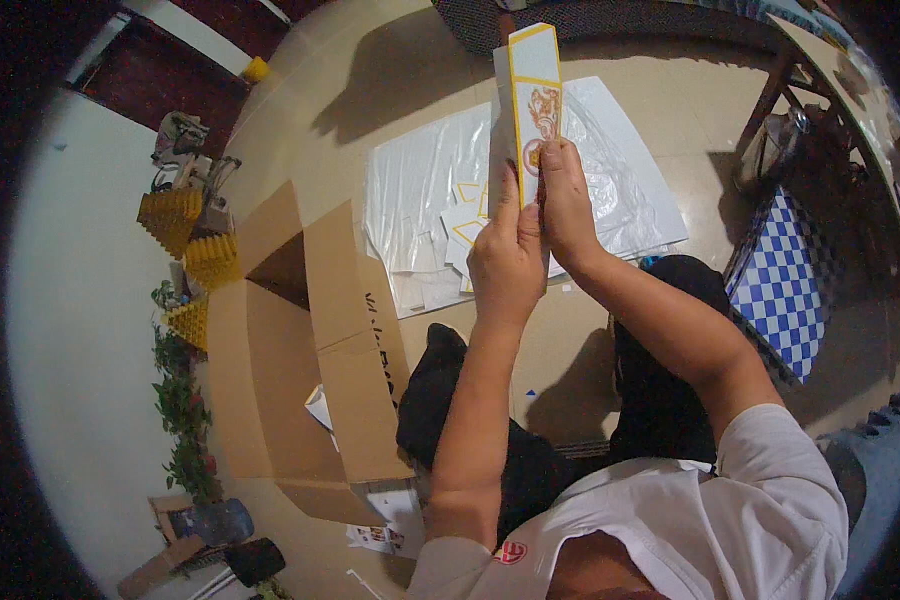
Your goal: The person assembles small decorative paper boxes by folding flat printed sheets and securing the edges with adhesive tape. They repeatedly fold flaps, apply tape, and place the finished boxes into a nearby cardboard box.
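Observation:
In front of me, over the sheet on the floor, I hold up a narrow white paper carton [536, 95] with yellow edges and a reddish-brown printed figure. My left hand [508, 252] is closed round its lower left side. From the right, my right hand [567, 205] grips it with the thumb pressed on the printed face. The carton's lower end is hidden by my fingers. Beyond my hands, several flat white pieces with yellow borders [461, 222] lie loosely heaped on a white sheet [410, 170] partly covered in clear plastic.
An open cardboard box [355, 300] stands at my left, with white paper pieces [319, 406] inside. Blue-and-white checkered stock [785, 285] lies at the right near a table. Yellow stacked pieces [210, 258] and potted plants [185, 430] line the left wall.

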`<state>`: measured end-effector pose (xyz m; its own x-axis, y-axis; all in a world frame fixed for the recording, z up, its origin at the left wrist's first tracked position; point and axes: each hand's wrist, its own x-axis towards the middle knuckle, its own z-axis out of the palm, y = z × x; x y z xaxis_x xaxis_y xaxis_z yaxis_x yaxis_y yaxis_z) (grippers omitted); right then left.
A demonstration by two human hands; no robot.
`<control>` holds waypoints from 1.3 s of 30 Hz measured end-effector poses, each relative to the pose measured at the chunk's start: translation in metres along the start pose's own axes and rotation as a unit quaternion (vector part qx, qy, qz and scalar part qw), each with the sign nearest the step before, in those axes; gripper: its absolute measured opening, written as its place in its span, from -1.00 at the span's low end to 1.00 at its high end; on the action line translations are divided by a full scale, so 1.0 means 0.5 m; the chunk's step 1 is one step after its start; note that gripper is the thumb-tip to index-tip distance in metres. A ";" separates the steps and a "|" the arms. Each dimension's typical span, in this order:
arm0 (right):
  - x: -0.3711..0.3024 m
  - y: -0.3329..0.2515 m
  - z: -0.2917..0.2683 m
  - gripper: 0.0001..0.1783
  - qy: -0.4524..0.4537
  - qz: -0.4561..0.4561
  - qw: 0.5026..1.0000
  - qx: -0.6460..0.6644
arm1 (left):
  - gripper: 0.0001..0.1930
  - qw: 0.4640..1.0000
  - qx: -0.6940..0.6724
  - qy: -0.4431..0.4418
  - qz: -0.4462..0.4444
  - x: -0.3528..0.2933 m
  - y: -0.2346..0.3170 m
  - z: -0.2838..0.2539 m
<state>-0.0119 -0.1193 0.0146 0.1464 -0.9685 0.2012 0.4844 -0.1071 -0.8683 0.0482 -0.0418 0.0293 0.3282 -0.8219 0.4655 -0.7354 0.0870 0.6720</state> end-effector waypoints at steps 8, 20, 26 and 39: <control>0.040 -0.035 -0.014 -0.23 0.014 -0.045 0.999 -0.016 | -0.44 0.981 0.118 -0.004 0.156 -0.001 -0.019 0.003; 0.038 -0.041 -0.037 -0.32 -0.084 0.005 0.996 -0.024 | -0.66 0.959 -0.247 -0.093 -0.107 0.000 0.018 -0.039; 0.003 -0.044 -0.002 -0.38 -0.125 0.013 0.992 -0.029 | -0.75 0.932 -0.311 -0.103 -0.153 0.009 -0.013 -0.047; -0.005 -0.036 0.000 -0.32 -0.209 0.069 0.974 -0.049 | -0.88 0.932 -0.338 -0.007 -0.129 0.004 -0.015 -0.018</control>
<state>-0.0212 -0.1150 0.0296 0.5528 -0.8015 0.2283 0.3535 -0.0225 -0.9352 0.0596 -0.0389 0.0304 0.4312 -0.8712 0.2347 -0.0905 0.2170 0.9720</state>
